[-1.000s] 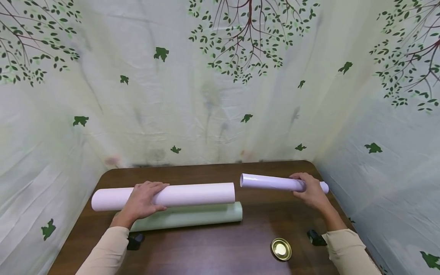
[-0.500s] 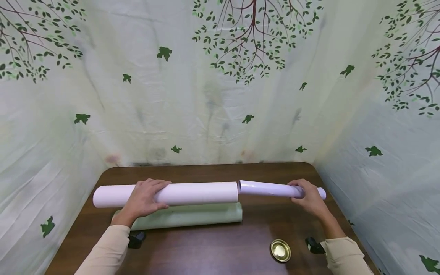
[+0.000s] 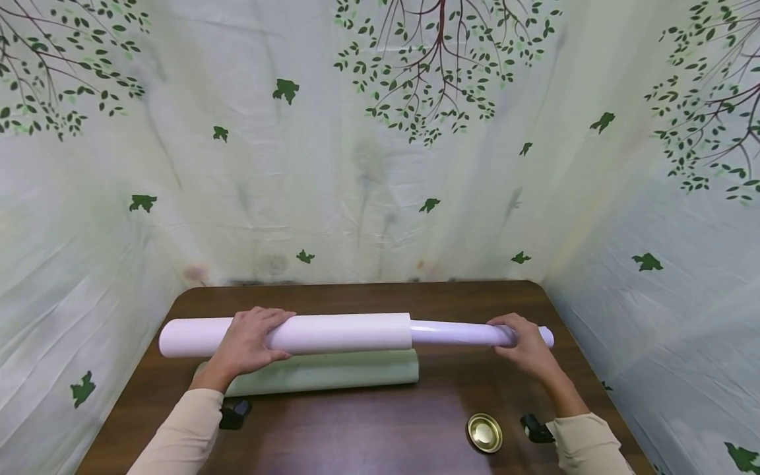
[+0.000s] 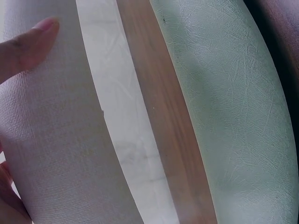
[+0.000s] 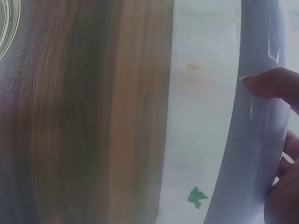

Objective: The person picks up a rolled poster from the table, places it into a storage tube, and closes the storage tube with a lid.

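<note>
In the head view my left hand grips a thick white wallpaper roll from above, held level over the table. The left wrist view shows its fine embossed surface, with the thumb lying across it. My right hand holds a thinner, glossy white roll near its right end. Its left end meets the thick roll's open right end and is hidden there, the two rolls in line. A pale green textured roll lies on the table just in front of the thick one.
A round gold-coloured lid or dish sits on the brown wooden table, front right of centre. Dark wrist devices show under both forearms. Pale cloth printed with leaves and branches hangs behind and at both sides.
The thinner roll has moved left in my right hand, from a gap beside the thick roll to its end, with its left end now out of sight. My left hand stays nearly still.
</note>
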A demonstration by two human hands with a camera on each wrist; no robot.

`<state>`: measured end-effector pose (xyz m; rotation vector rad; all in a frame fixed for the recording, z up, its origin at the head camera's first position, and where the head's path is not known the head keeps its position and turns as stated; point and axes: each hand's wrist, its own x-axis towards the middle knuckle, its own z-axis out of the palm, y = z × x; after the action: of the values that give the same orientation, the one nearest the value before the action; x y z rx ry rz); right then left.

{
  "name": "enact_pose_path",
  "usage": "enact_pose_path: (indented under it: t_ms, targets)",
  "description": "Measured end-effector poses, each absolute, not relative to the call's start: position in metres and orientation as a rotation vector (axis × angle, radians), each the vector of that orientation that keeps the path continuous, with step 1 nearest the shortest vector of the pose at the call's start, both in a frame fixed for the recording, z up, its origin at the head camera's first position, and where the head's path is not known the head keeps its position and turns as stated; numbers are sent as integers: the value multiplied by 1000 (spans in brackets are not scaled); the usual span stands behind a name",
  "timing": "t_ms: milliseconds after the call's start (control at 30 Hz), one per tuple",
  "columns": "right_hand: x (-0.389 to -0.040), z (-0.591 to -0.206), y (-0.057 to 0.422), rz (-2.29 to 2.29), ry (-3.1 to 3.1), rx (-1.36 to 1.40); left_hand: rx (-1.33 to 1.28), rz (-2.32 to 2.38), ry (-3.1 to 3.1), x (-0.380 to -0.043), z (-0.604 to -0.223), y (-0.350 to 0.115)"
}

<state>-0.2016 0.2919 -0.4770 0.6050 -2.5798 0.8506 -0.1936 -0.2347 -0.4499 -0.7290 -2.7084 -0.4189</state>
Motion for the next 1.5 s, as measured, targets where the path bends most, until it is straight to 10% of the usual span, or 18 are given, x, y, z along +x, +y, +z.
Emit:
enact_pose_path:
  t_ms: [1500]
  targets:
    - [-205,-477,238,827,-2592,709,-718,-422,-2669,-188,-451,-224]
